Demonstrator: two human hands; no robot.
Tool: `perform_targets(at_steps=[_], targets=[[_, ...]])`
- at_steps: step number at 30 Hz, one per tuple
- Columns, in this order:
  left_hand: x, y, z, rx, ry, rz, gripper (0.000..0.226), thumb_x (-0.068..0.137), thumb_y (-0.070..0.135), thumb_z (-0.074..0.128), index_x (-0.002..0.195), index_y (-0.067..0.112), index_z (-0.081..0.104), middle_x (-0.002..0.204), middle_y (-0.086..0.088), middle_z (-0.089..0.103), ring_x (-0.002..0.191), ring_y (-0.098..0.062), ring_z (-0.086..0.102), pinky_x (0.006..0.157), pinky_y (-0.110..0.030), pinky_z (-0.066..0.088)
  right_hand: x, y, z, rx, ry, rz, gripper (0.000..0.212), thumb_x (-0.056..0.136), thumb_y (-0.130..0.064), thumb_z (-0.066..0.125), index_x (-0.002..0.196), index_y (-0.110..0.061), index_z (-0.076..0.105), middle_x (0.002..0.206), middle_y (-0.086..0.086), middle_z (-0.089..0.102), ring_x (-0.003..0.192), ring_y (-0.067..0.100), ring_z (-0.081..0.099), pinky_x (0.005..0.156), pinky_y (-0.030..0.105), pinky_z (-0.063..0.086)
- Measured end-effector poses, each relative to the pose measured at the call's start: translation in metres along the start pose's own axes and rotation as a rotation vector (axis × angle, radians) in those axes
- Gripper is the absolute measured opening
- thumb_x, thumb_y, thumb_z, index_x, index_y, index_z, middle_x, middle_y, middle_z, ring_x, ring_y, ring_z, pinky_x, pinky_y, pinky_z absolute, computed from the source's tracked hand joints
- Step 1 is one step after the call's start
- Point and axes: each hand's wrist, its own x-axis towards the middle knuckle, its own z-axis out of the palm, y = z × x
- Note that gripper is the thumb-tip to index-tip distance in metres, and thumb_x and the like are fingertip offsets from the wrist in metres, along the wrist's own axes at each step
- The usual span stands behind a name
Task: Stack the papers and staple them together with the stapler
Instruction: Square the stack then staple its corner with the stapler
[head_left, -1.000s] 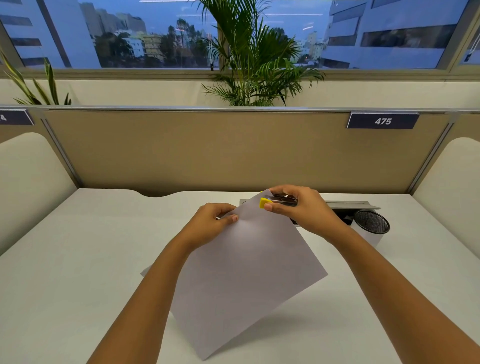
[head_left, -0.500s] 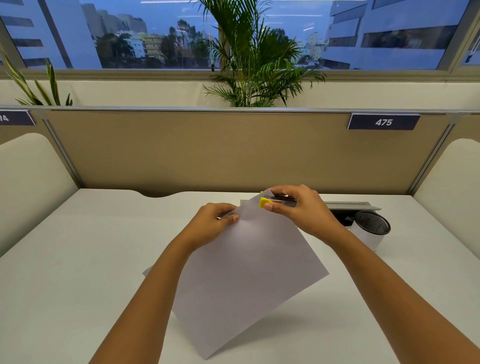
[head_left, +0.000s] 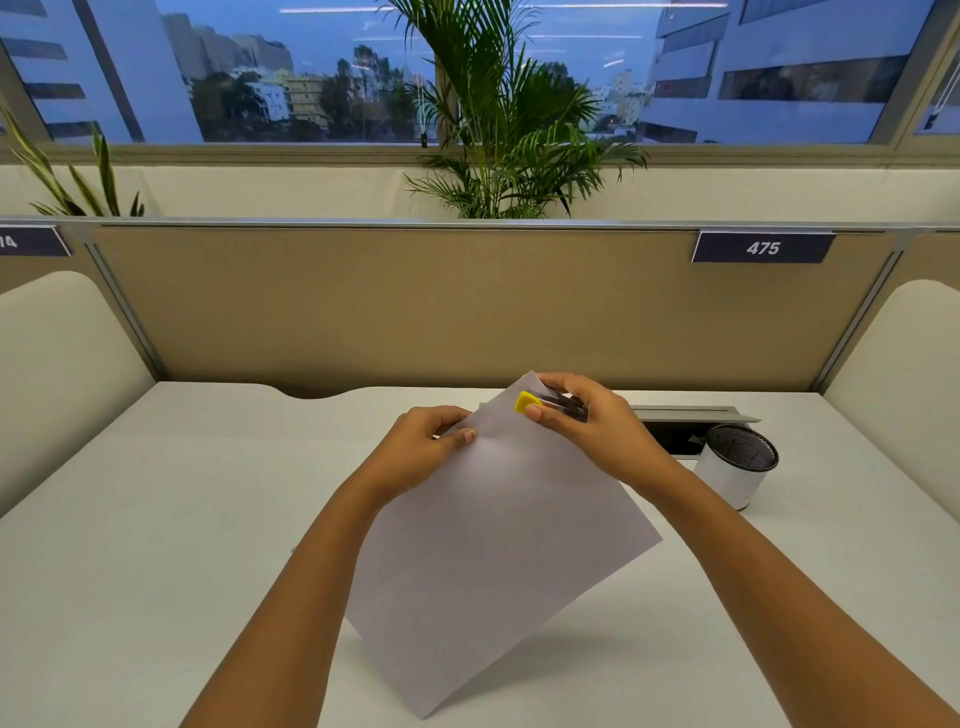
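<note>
The stapling step appears to be in hand: the left hand (head_left: 423, 441) pinches the papers (head_left: 493, 545) tilted above the table (head_left: 156, 519), the right hand (head_left: 597, 426) grips the stapler (head_left: 545, 404) on their top corner, and next comes a firm squeeze.

Two bare forearms came into the head view from the lower edge, one on each side. No sleeve showed on either; both were uncovered from the frame's edge to the wrist. The left hand (head_left: 423, 447) wore no ring, watch or band that could be seen, and the right hand (head_left: 597, 431) was likewise plain. The nails that showed, on the left thumb and on the right thumb, were short and unpainted. No glove covered either hand.
</note>
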Motion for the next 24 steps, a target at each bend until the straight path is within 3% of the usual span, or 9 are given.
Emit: perform_targets(at_steps=[3, 6, 11, 15, 17, 24], targets=[[0.0, -0.002, 0.001, -0.036, 0.006, -0.009, 0.021, 0.091, 0.021, 0.053, 0.106, 0.019, 0.067, 0.101, -0.001, 0.071, 0.095, -0.02, 0.067, 0.083, -0.037, 0.053, -0.001, 0.003, -0.002, 0.194, 0.024, 0.072, 0.038, 0.083, -0.041, 0.063, 0.119, -0.028, 0.061, 0.116, -0.014, 0.065, 0.103, -0.001, 0.061, 0.087, 0.019, 0.047], [-0.001, -0.007, 0.003, -0.1, 0.029, -0.038, 0.02, 0.092, 0.022, 0.053, 0.107, 0.022, 0.066, 0.102, -0.001, 0.071, 0.092, -0.018, 0.067, 0.081, -0.033, 0.054, 0.0, 0.007, -0.009, 0.3, 0.068, 0.158, 0.039, 0.086, -0.046, 0.055, 0.122, -0.032, 0.059, 0.11, -0.017, 0.061, 0.085, -0.004, 0.058, 0.066, 0.013, 0.044], [-0.001, -0.018, 0.004, -0.183, 0.077, -0.081, 0.022, 0.091, 0.024, 0.053, 0.11, 0.022, 0.064, 0.105, -0.005, 0.071, 0.093, -0.023, 0.069, 0.083, -0.037, 0.055, 0.002, 0.03, -0.021, 0.283, 0.181, 0.204, 0.035, 0.092, -0.034, 0.05, 0.126, -0.027, 0.056, 0.114, -0.01, 0.058, 0.096, 0.008, 0.054, 0.075, 0.023, 0.041], [0.002, -0.024, 0.007, -0.253, 0.122, -0.123, 0.025, 0.091, 0.024, 0.055, 0.114, 0.019, 0.062, 0.106, -0.008, 0.071, 0.095, -0.027, 0.068, 0.086, -0.042, 0.054, 0.001, 0.063, -0.027, 0.224, 0.358, 0.256, 0.032, 0.088, -0.028, 0.059, 0.12, -0.022, 0.061, 0.1, -0.008, 0.062, 0.087, 0.007, 0.056, 0.079, 0.024, 0.041], [0.005, -0.027, 0.009, -0.285, 0.144, -0.134, 0.025, 0.091, 0.022, 0.054, 0.115, 0.019, 0.061, 0.106, -0.007, 0.07, 0.094, -0.026, 0.068, 0.085, -0.039, 0.054, 0.0, 0.083, -0.029, 0.213, 0.431, 0.302, 0.035, 0.085, -0.028, 0.064, 0.118, -0.019, 0.061, 0.105, -0.002, 0.064, 0.095, 0.015, 0.059, 0.081, 0.026, 0.04], [0.012, -0.032, 0.015, -0.346, 0.198, -0.132, 0.015, 0.091, 0.02, 0.054, 0.094, 0.034, 0.06, 0.096, 0.006, 0.068, 0.084, -0.015, 0.067, 0.074, -0.028, 0.053, -0.012, 0.144, -0.034, 0.079, 0.636, 0.469, 0.042, 0.083, -0.023, 0.067, 0.122, -0.009, 0.058, 0.12, 0.014, 0.061, 0.104, 0.027, 0.056, 0.077, 0.028, 0.037]])
